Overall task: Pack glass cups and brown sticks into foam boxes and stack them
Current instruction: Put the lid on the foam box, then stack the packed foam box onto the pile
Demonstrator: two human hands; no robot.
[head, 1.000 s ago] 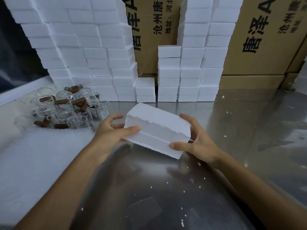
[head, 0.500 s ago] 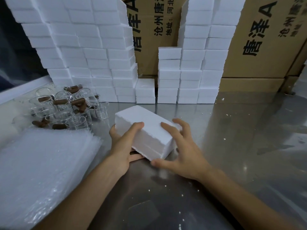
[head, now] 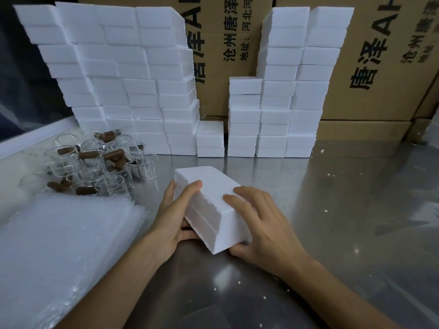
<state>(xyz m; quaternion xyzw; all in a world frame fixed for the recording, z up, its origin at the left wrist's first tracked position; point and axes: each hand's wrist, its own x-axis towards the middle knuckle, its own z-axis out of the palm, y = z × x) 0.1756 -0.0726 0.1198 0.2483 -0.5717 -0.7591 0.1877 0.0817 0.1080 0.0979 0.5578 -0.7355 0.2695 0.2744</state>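
Observation:
A closed white foam box (head: 209, 200) lies on the steel table (head: 344, 210) in front of me, its long side running away and to the left. My left hand (head: 177, 214) grips its left side, thumb on top and fingers beneath the near edge. My right hand (head: 263, 226) grips the right near corner, fingers spread over the lid and thumb under the near end. A heap of glass cups (head: 95, 167) with brown sticks (head: 114, 155) among them sits at the left. Tall stacks of foam boxes (head: 123, 86) stand at the back.
A pile of bubble-wrap bags (head: 59, 245) lies at the near left. More stacked foam boxes (head: 285, 96) stand back centre, with a short stack (head: 210, 138) in the gap. Printed cardboard cartons (head: 380, 67) form the back wall. Foam crumbs dot the table.
The foam box came down from a tilted hold to lie on the table and turned lengthwise. My right hand slid onto its lid, and my left moved along the left side.

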